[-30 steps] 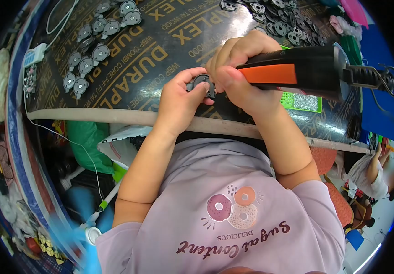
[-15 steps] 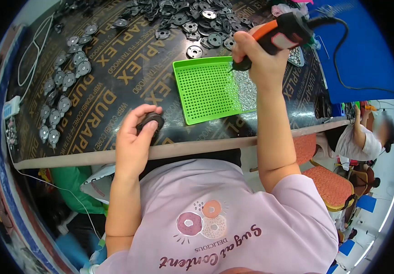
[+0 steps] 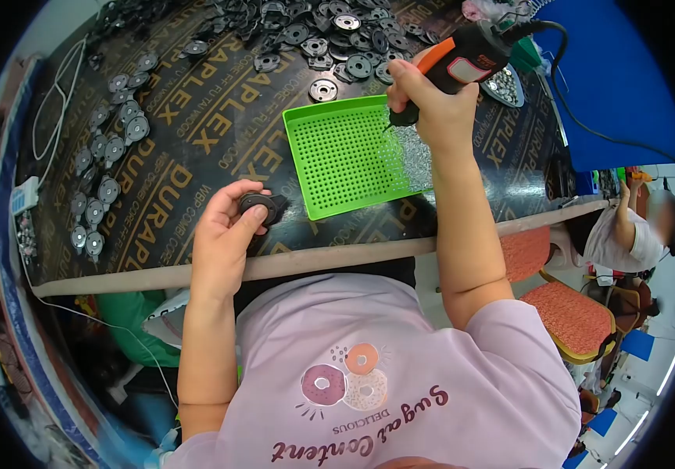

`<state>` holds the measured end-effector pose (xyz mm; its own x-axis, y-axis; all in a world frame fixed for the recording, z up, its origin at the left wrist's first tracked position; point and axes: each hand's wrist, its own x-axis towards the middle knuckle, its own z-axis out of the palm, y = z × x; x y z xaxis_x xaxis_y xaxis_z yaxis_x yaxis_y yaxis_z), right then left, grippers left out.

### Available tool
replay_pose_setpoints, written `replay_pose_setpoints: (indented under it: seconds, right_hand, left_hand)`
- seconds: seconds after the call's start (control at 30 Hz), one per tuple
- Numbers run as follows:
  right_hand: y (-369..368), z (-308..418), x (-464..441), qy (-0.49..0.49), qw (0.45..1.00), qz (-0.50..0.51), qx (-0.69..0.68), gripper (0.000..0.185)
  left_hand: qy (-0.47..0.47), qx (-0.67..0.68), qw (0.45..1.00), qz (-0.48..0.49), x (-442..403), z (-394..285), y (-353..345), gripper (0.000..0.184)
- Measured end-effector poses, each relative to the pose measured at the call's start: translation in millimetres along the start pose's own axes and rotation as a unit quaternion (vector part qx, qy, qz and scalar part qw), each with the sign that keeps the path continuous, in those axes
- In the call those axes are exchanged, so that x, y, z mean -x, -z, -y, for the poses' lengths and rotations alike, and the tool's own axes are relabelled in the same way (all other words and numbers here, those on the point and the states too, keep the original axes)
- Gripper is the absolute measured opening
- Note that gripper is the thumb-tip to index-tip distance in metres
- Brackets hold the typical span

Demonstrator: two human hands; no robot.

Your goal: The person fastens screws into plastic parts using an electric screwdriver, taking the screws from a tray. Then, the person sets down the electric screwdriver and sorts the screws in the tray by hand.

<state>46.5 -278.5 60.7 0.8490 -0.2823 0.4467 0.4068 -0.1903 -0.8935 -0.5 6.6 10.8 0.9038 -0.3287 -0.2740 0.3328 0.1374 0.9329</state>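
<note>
My left hand [image 3: 228,234] is closed around a round black part [image 3: 262,208] near the table's front edge, thumb on top. My right hand [image 3: 439,105] grips an orange and black electric screwdriver [image 3: 462,61], its tip pointing down at a green perforated tray [image 3: 337,152]. Many small silvery screws [image 3: 411,160] lie in the right portion of that tray, beneath the tool and my right wrist. Whether the tip touches a screw is too small to tell.
A heap of black round parts [image 3: 358,66] lies behind the tray, and several more form a row [image 3: 114,147] at the left. A dish of small metal pieces [image 3: 504,87] sits at the right. The screwdriver's cable crosses a blue surface [image 3: 611,102]. Another person [image 3: 626,230] is far right.
The screwdriver has moved from the black part to over the tray's screws. My left hand has kept the part. The camera view has shifted, bringing the whole tray into sight.
</note>
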Motion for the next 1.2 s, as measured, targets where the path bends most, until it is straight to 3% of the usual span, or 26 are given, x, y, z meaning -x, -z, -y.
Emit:
replay_pose_setpoints:
  seconds: [0.07, 0.13, 0.2, 0.23, 0.37, 0.47, 0.67, 0.73, 0.9, 0.97, 1.2]
  right_hand:
    - [-2.3, -0.2, -0.1, 0.000, 0.999, -0.023, -0.046, 0.023]
    - [-0.1, -0.7, 0.2, 0.006, 0.999, -0.020, -0.043, 0.023]
    - [3.4, 4.9, 0.8, 0.001, 1.000, -0.018, -0.005, 0.014]
    - [4.0, 7.9, -0.7, 0.018, 0.999, -0.015, -0.043, 0.012]
    - [-2.4, 37.8, 3.2, 0.004, 0.971, 0.068, -0.228, 0.019]
    - [-39.3, 47.5, 22.5, -0.002, 0.937, 0.134, -0.323, 0.017]
    - [-90.6, 39.9, 49.6, 0.000, 0.963, 0.179, -0.201, 0.013]
    - [-105.3, 39.7, 52.3, -0.021, 0.963, 0.122, -0.239, 0.021]
    - [-109.9, 33.7, 53.9, -0.013, 0.964, 0.116, -0.238, 0.020]
    - [-104.9, 33.3, 51.3, 0.042, 0.970, 0.188, -0.150, 0.017]
    - [-109.4, 34.6, 55.1, 0.101, 0.962, 0.232, -0.098, 0.023]
  left_hand:
    - [0.005, -0.018, 1.000, -0.002, -0.6, -2.1, 0.0, 0.031]
    - [0.041, 0.063, 0.997, -0.011, -0.4, -4.0, -5.5, 0.025]
    - [0.050, 0.084, 0.995, 0.006, -1.3, 1.8, -6.7, 0.023]
    - [0.057, 0.104, 0.993, 0.021, -1.7, 6.2, -5.5, 0.021]
    - [0.060, 0.128, 0.990, 0.019, -3.4, 14.8, -4.9, 0.047]
    - [0.074, 0.125, 0.989, 0.009, -4.7, 13.9, -6.0, 0.042]
    - [0.079, 0.128, 0.989, 0.004, -7.0, 13.0, -5.6, 0.045]
    - [0.074, 0.125, 0.989, 0.010, -6.9, 12.4, -6.2, 0.047]
    - [0.073, 0.128, 0.989, 0.016, -8.1, 14.3, -4.8, 0.045]
    - [0.074, 0.129, 0.989, 0.015, -8.5, 15.0, -5.2, 0.044]
    - [0.076, 0.130, 0.988, 0.022, -7.6, 12.1, -4.5, 0.041]
